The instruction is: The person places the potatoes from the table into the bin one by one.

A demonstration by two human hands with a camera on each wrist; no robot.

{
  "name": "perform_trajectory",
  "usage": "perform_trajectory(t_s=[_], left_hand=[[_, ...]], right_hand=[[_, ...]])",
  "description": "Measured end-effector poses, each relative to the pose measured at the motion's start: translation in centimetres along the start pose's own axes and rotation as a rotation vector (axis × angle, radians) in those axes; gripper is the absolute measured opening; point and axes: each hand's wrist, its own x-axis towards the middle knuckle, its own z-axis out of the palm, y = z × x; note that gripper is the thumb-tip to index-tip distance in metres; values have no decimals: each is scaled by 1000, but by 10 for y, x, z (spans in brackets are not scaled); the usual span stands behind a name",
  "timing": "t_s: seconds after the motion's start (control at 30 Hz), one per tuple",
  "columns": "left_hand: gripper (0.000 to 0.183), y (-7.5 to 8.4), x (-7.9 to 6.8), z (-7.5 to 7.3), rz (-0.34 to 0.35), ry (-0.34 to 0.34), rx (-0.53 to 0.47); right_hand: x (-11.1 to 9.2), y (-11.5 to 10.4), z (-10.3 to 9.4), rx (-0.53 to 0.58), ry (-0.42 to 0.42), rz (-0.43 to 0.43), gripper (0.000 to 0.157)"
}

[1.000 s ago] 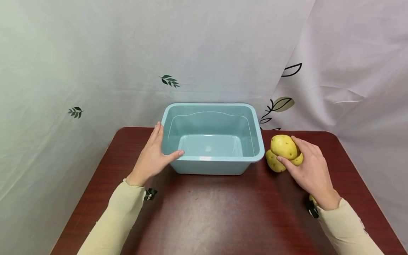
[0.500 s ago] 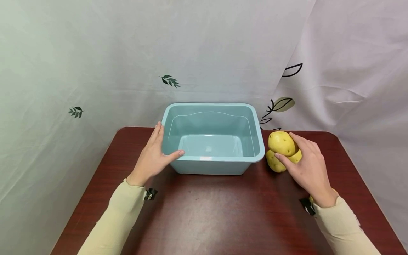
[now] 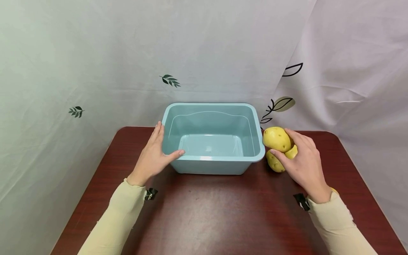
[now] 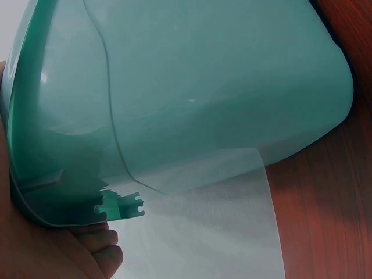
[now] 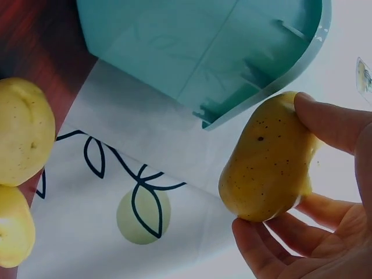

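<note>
A yellow potato (image 3: 277,139) is held between the thumb and fingers of my right hand (image 3: 305,163), raised beside the right rim of a light blue plastic basin (image 3: 210,158). In the right wrist view the potato (image 5: 267,160) shows small dark specks, with the thumb on one side and fingers on the other. Behind and below it, more potatoes (image 3: 275,163) lie on the table, partly covered by the hand. My left hand (image 3: 152,155) holds the basin's front left corner, thumb over the front rim; the left wrist view shows fingertips (image 4: 109,258) bent below the rim.
The dark red wooden table (image 3: 204,209) carries the basin near its back edge. Behind it hangs a pale cloth (image 3: 207,49) with leaf prints. One more potato (image 3: 334,191) peeks out past the right wrist.
My right hand has lifted the potato slightly and moved it left toward the basin's rim, uncovering less of the pile's right side. The left hand and basin have stayed in place.
</note>
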Motion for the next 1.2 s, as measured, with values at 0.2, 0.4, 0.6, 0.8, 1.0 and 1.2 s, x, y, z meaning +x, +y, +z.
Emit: perform_trajectory(t_s=[0.2, 0.4, 0.6, 0.8, 1.0, 1.2], left_hand=[[109, 1, 0, 1, 1, 3, 3], [109, 0, 0, 1, 1, 2, 1], [109, 1, -1, 1, 0, -1, -4], [109, 0, 0, 1, 1, 3, -2], [108, -1, 0, 0, -2, 8, -9], [108, 0, 0, 0, -8, 3, -13]], right_hand=[[4, -4, 0, 7, 7, -11, 68], [6, -7, 1, 22, 16, -31, 70], [8, -10, 4, 35, 15, -42, 71], [13, -15, 6, 34, 5, -48, 72], [16, -21, 9, 47, -10, -63, 72], [18, -25, 12, 65, -17, -66, 71]])
